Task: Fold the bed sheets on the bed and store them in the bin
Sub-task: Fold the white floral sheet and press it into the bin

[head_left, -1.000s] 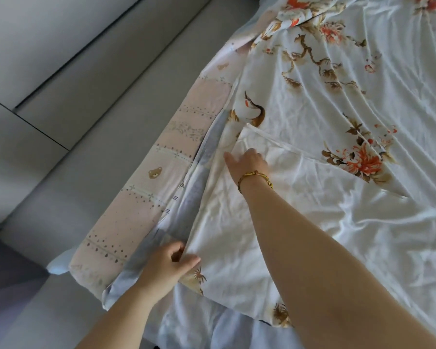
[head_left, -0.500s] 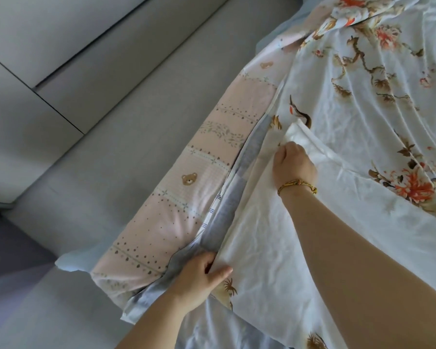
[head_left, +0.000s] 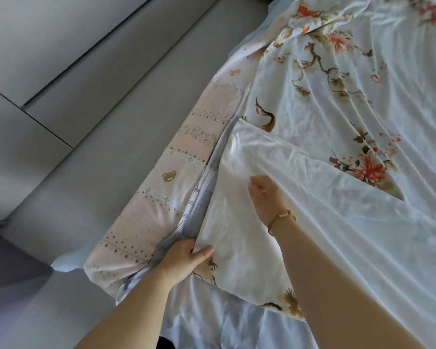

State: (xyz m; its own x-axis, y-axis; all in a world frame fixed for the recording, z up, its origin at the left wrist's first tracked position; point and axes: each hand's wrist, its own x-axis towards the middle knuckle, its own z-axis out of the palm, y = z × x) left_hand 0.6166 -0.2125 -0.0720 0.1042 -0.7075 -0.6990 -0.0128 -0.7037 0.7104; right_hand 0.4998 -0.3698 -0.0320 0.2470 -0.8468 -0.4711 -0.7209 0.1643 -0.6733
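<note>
Pulled back from far corner, right hand (head_left: 267, 197), fingers loose & apart, smooths folded sheet (head_left: 312, 210) on bed while left hand (head_left: 186, 255) pinches near edge, apparently to anchor the fold.

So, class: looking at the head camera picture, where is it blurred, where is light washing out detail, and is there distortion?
Head view: right hand is motion-blurred; left hand is sharper. Bright light washes out the white folded sheet. Wide-angle bending curves the grey panels.
</note>
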